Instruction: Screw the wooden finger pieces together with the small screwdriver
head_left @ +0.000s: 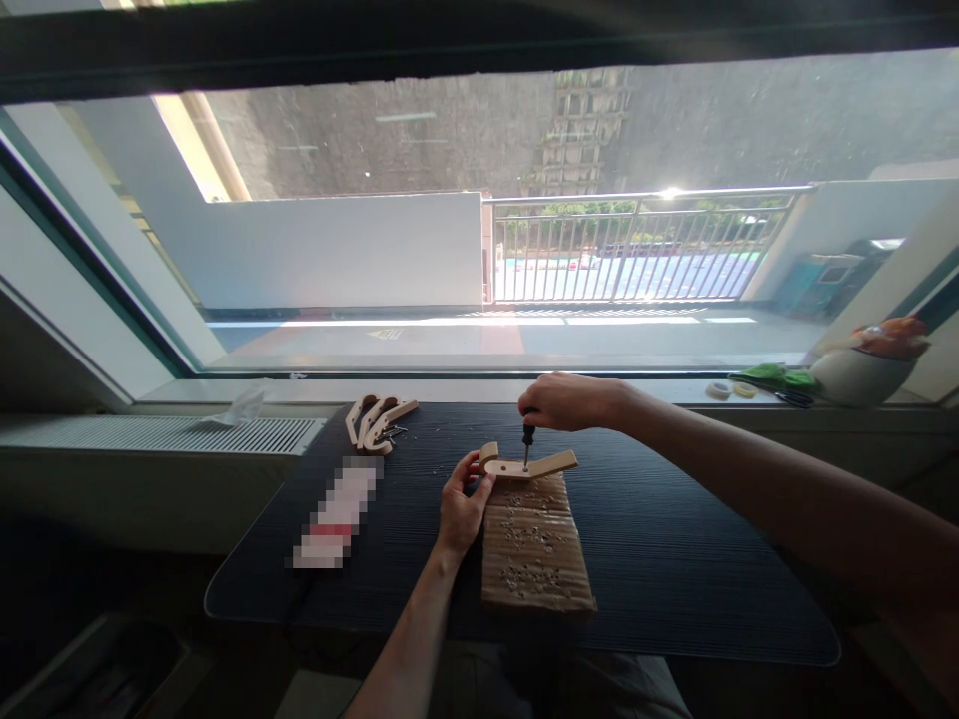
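Observation:
A curved wooden piece (550, 463) lies across the far end of a sheet of corrugated cardboard (533, 547) on the dark table (674, 559). My left hand (463, 506) grips the piece's left end, thumb on top. My right hand (567, 400) is closed round the handle of a small screwdriver (527, 444), held upright with its tip on the wooden piece.
A pile of similar wooden pieces (375, 421) with small screws lies at the table's far left. A blurred flat object (339, 511) lies left of my left hand. On the window sill at the right are tape rolls (730, 390), green material (779, 376) and a white pot (861, 371).

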Motion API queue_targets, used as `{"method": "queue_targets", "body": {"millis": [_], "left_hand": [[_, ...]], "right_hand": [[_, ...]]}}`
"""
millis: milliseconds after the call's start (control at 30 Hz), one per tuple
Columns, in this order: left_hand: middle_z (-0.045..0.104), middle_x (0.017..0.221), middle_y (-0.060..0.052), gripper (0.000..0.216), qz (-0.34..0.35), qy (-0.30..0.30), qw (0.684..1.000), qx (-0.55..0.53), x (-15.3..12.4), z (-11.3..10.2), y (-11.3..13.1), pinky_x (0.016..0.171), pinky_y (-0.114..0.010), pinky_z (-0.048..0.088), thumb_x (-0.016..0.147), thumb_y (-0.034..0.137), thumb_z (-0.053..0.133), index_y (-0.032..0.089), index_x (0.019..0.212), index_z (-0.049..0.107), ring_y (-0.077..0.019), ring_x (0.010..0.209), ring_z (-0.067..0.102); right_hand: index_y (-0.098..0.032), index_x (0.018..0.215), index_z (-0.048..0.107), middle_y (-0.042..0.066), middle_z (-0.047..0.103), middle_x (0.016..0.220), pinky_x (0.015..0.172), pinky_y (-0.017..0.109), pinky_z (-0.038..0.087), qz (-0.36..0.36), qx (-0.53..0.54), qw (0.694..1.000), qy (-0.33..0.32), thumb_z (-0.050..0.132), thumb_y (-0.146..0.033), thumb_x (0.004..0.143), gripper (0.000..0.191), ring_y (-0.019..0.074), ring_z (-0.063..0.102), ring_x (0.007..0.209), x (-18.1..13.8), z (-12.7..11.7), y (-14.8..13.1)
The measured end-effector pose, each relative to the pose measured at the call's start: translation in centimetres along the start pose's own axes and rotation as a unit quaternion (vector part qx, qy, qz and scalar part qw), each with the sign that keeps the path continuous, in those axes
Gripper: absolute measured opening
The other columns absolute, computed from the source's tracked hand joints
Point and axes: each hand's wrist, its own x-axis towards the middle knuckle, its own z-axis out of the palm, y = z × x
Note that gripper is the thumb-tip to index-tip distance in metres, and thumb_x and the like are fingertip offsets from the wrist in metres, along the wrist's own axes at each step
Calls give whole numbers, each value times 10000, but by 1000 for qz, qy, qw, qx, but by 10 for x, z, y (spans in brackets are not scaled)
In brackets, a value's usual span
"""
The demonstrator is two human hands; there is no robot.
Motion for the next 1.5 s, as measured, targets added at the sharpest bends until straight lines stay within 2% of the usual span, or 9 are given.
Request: {"method": "queue_targets", "body": {"millis": [233,433,633,833,967,1333,1433,1500], "left_hand": [[688,961,-47,410,-1,5,1000,-3,-1,-1,1,783,-283,512,736,332,669,215,1125,607,-167,858,642],[684,980,-52,410,-6,-3,1000,1,-1,-1,3,804,-287,502,753,332,657,213,1140,593,-167,881,635],[685,977,-52,411,-1,2,1000,-1,-1,0,2,799,-284,502,746,331,664,214,1134,598,-167,876,637],[682,964,-55,419,0,1,1000,6,0,0,0,799,-289,501,751,333,659,204,1144,592,-171,876,635],[678,967,-51,413,0,-2,1000,2,1,0,-2,800,-285,497,755,325,654,205,1144,588,-168,879,628],[674,978,-55,411,-1,-4,1000,6,0,0,0,794,-282,496,757,323,651,206,1145,583,-167,879,628],[674,981,-57,416,-1,-3,1000,4,0,-1,0,788,-282,499,754,326,654,205,1145,584,-165,863,630],[674,979,-58,417,-3,-3,1000,5,0,-1,-1,789,-284,499,754,327,654,203,1146,582,-164,861,628]], "right_hand": [[-228,1076,665,60,687,925,637,283,368,17,-8,1000,6,526,-201,792,317,181,586,770,-2,-5,-4],[-168,924,701,76,684,834,628,274,364,-11,-19,1000,0,500,-201,812,233,170,579,722,-1,-3,0],[-147,916,688,85,678,845,589,263,353,18,-5,1000,-1,490,-311,846,267,154,565,673,-1,2,1],[-212,1022,680,54,689,919,622,267,354,-4,-18,1000,23,485,-232,818,283,173,587,763,-2,1,-1],[-197,961,694,47,690,884,615,253,352,-27,-9,1000,8,480,-190,813,261,153,577,727,-2,1,1],[-151,958,682,84,680,873,621,274,362,24,-12,1000,1,457,-273,866,273,176,581,746,0,4,1],[-208,1078,654,62,684,929,653,283,373,25,-6,1000,12,508,-252,825,296,191,592,802,-1,4,2],[-248,1091,651,35,683,974,680,279,375,9,5,1000,17,517,-199,799,326,186,592,846,0,4,4]]}}
